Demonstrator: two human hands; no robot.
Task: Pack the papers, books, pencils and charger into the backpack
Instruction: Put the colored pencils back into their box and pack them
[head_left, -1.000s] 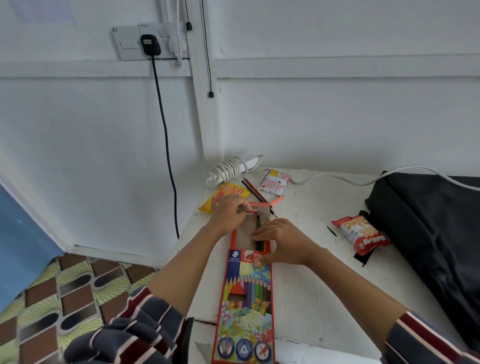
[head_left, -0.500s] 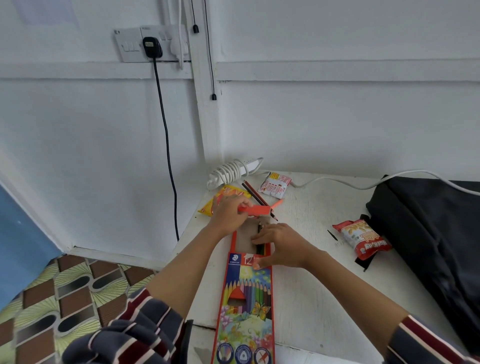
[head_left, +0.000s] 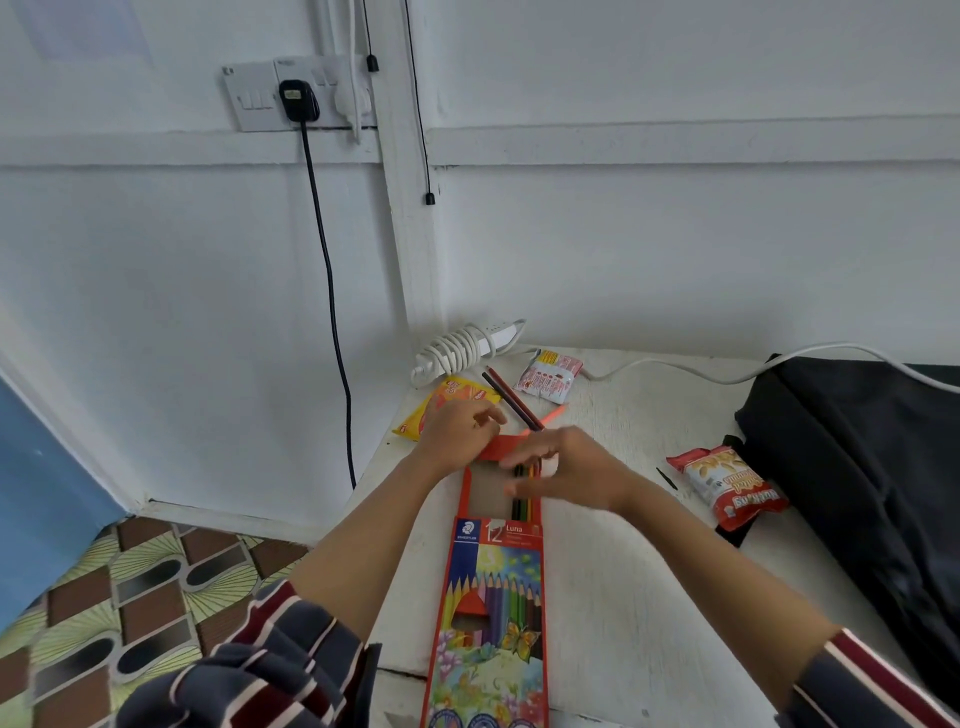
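Observation:
A long orange box of coloured pencils (head_left: 491, 608) lies on the white table (head_left: 613, 571), its far end open with a few pencils showing inside. My left hand (head_left: 457, 431) pinches the box's orange flap (head_left: 501, 446) at that end. My right hand (head_left: 566, 470) hovers blurred over the open end, fingers spread and holding nothing. Loose pencils (head_left: 511, 397) lie just beyond the box. The black backpack (head_left: 857, 467) lies at the right. A white cable (head_left: 691, 366) runs over it from a coiled white charger (head_left: 462, 345) at the table's back.
Snack packets lie around: a yellow one (head_left: 441, 400) under my left hand, a white one (head_left: 548, 376) at the back, a red one (head_left: 732, 486) against the backpack. A black plug (head_left: 297, 100) and lead hang from the wall socket. A patterned mattress (head_left: 104, 597) lies lower left.
My right hand has lifted off the box and moved toward the open end, fingers spread. My left hand still holds the flap, now raised.

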